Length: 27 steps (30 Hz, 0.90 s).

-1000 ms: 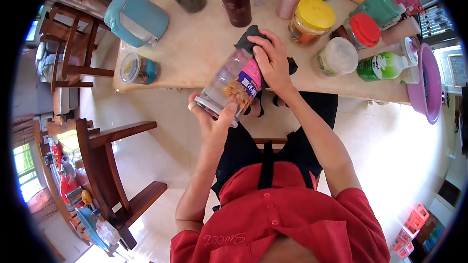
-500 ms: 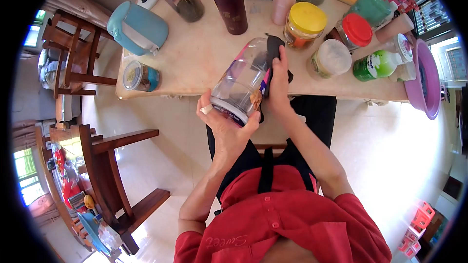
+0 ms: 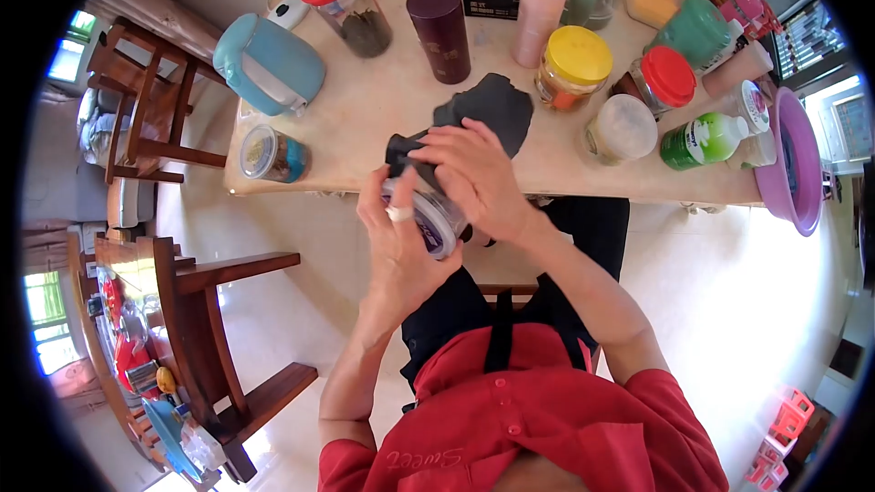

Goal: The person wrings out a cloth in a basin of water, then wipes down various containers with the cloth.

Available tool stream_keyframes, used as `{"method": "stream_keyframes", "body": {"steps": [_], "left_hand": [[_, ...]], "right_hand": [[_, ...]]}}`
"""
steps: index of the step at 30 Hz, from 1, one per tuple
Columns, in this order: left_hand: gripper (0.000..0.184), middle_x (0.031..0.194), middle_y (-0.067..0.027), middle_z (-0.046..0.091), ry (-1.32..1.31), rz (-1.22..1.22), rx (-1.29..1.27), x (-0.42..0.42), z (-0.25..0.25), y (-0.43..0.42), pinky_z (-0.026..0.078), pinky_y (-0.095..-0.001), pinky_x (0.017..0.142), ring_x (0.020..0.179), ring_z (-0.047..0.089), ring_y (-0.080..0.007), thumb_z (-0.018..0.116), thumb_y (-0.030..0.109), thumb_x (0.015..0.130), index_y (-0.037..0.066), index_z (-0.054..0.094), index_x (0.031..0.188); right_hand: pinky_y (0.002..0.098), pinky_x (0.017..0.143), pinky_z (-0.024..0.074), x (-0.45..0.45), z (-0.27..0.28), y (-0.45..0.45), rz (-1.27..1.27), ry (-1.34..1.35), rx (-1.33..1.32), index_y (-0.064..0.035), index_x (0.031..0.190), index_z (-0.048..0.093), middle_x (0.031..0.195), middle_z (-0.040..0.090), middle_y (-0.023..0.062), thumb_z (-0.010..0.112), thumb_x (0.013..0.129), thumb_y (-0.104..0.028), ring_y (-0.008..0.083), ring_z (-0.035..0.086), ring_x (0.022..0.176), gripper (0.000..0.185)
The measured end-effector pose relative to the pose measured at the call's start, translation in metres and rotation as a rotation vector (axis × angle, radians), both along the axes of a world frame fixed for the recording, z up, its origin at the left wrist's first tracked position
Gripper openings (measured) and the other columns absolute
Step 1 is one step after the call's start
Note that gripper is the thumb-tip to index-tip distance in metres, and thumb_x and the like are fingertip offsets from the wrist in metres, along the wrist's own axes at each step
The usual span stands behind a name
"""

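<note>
My left hand (image 3: 401, 251) is wrapped round the lidded end of a clear plastic jar (image 3: 437, 225), its pale rim facing down towards me. My right hand (image 3: 478, 178) presses a dark grey cloth (image 3: 492, 109) against the jar's side, fingers closed over it. Part of the cloth spreads out beyond my fingers above the table, and another fold lies by my left fingertips. Cloth and hands hide most of the jar. A white band circles one finger of my left hand.
On the table (image 3: 365, 141) stand a blue kettle (image 3: 269, 64), a small tub (image 3: 273, 155), a dark tumbler (image 3: 439, 34), a pink tumbler (image 3: 540, 18), a yellow-lidded jar (image 3: 574, 68) and a green bottle (image 3: 702, 141). A purple basin (image 3: 793, 164) is at the right edge. Wooden chairs stand left.
The jar has turned and tipped so its lidded end faces me more. My right hand has moved left and down along it, and the cloth has spread open.
</note>
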<state>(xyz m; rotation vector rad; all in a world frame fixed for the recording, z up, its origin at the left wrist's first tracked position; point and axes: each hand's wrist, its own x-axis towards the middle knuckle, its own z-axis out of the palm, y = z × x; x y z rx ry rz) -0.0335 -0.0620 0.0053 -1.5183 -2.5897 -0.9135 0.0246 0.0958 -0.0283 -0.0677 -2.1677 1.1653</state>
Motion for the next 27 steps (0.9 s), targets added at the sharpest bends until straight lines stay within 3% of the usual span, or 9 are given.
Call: {"method": "stream_keyframes", "body": {"steps": [6,9,11,12,14,15,20,25,27], "left_hand": [[0.118,0.145,-0.0264,0.021,0.116,-0.17,0.072,-0.007,-0.011,-0.008,0.038,-0.0531,0.101,0.131,0.029,-0.0474,0.088,0.006,0.052,0.011,0.019,0.148],[0.116,0.144,-0.0272,0.024,-0.013,-0.052,0.112,-0.003,-0.008,-0.008,0.036,-0.0553,0.103,0.132,0.03,-0.0481,0.088,0.015,0.06,0.006,0.014,0.15],[0.119,0.144,-0.0252,0.021,-0.56,0.02,0.227,-0.004,-0.016,-0.01,0.035,-0.05,0.107,0.136,0.03,-0.0391,0.086,0.029,0.071,0.002,0.004,0.152],[0.119,0.144,-0.0252,0.021,-0.567,0.02,0.222,-0.005,-0.017,-0.01,0.035,-0.05,0.107,0.136,0.03,-0.0391,0.086,0.029,0.071,0.002,0.004,0.152],[0.115,0.142,-0.0214,0.02,-0.935,0.093,0.392,-0.007,-0.017,-0.006,0.036,-0.0434,0.107,0.135,0.032,-0.0317,0.081,0.038,0.078,-0.001,0.002,0.151],[0.111,0.138,-0.018,0.021,-1.081,0.113,0.479,-0.006,-0.011,0.0,0.036,-0.0403,0.107,0.132,0.035,-0.0293,0.081,0.033,0.079,-0.004,0.003,0.15],[0.11,0.132,-0.0192,0.027,-0.877,0.176,0.398,-0.003,-0.025,0.001,0.035,-0.0424,0.106,0.128,0.036,-0.0312,0.081,0.026,0.074,-0.003,0.006,0.15],[0.114,0.133,-0.0215,0.028,-0.622,0.123,0.307,0.009,-0.028,-0.003,0.035,-0.0453,0.102,0.123,0.034,-0.0362,0.084,0.023,0.064,-0.003,0.01,0.148],[0.11,0.132,-0.0175,0.032,-0.419,0.056,0.217,0.01,-0.021,-0.002,0.044,-0.041,0.096,0.121,0.045,-0.0293,0.079,0.015,0.07,0.001,0.005,0.15]], "right_hand": [[0.044,0.106,0.033,-0.014,-0.018,0.044,-0.042,-0.196,0.092,-0.0082,0.102,0.069,0.107,0.068,0.0077,0.047,0.094,-0.022,0.0226,0.059,0.11,0.027],[0.0424,0.102,0.036,-0.017,-0.025,0.054,-0.093,-0.156,0.072,-0.0057,0.101,0.069,0.105,0.068,0.0107,0.046,0.095,-0.021,0.026,0.06,0.106,0.028],[0.0411,0.098,0.0378,-0.014,-0.031,0.053,-0.162,-0.062,0.053,-0.0033,0.101,0.068,0.106,0.067,0.0139,0.045,0.095,-0.018,0.0287,0.06,0.104,0.028],[0.0411,0.098,0.0378,-0.012,-0.032,0.052,-0.164,-0.069,0.049,-0.0033,0.101,0.068,0.106,0.067,0.0139,0.045,0.095,-0.018,0.0287,0.06,0.104,0.028],[0.042,0.101,0.0357,-0.008,-0.034,0.049,-0.187,-0.063,0.121,-0.004,0.102,0.068,0.109,0.067,0.0134,0.045,0.095,-0.019,0.0285,0.059,0.107,0.029],[0.042,0.101,0.0357,-0.006,-0.035,0.045,-0.181,-0.072,0.119,-0.004,0.102,0.068,0.109,0.067,0.0134,0.045,0.095,-0.019,0.0285,0.059,0.107,0.029],[0.0448,0.103,0.0329,0.001,-0.033,0.027,-0.334,-0.027,0.054,-0.0081,0.102,0.068,0.108,0.066,0.01,0.05,0.093,-0.019,0.0266,0.058,0.11,0.023],[0.0442,0.103,0.0346,0.011,-0.002,-0.015,-0.206,-0.026,0.054,-0.0071,0.102,0.067,0.108,0.066,0.0097,0.052,0.092,-0.016,0.0263,0.059,0.11,0.021],[0.0435,0.102,0.037,0.012,0.011,-0.028,-0.08,0.023,0.021,-0.0068,0.104,0.067,0.109,0.066,0.0093,0.055,0.091,-0.015,0.0259,0.06,0.108,0.02]]}}
